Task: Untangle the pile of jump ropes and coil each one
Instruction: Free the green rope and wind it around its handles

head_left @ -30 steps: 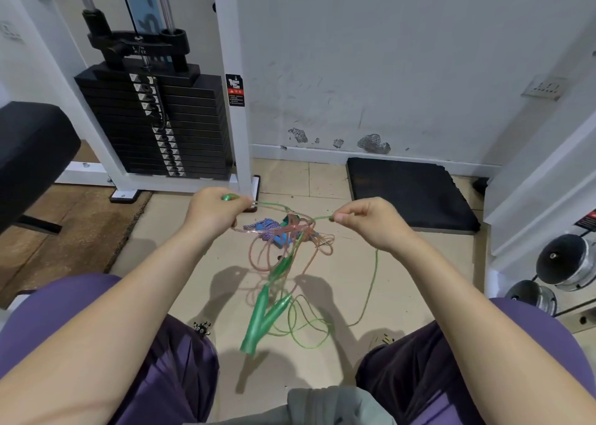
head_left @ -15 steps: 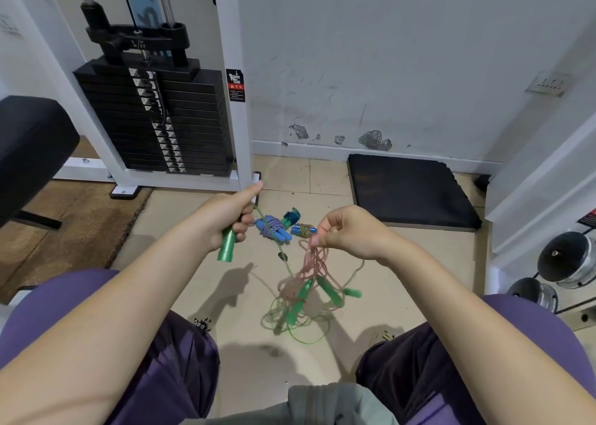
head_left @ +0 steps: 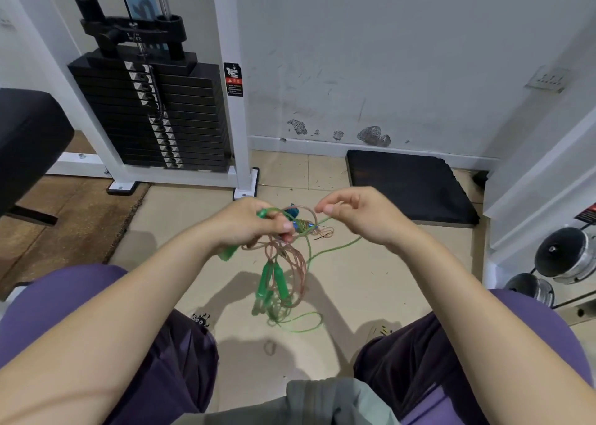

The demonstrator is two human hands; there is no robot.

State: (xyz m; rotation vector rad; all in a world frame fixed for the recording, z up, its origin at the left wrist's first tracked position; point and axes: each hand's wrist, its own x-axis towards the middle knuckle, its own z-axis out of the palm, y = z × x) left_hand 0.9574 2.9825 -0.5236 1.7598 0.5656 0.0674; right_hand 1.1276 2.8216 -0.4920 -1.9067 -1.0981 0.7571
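Both hands have risen; left hand holds green handle amid tangled ropes.

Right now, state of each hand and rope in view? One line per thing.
left hand: grips a green handle and pinches the rope bundle.
right hand: fingers curled, pinching the green rope.
pink rope: tangled, hanging from the left hand.
two green handles: dangling inside the tangle.
blue handles: caught between the hands.
weight stack: plates resting down.
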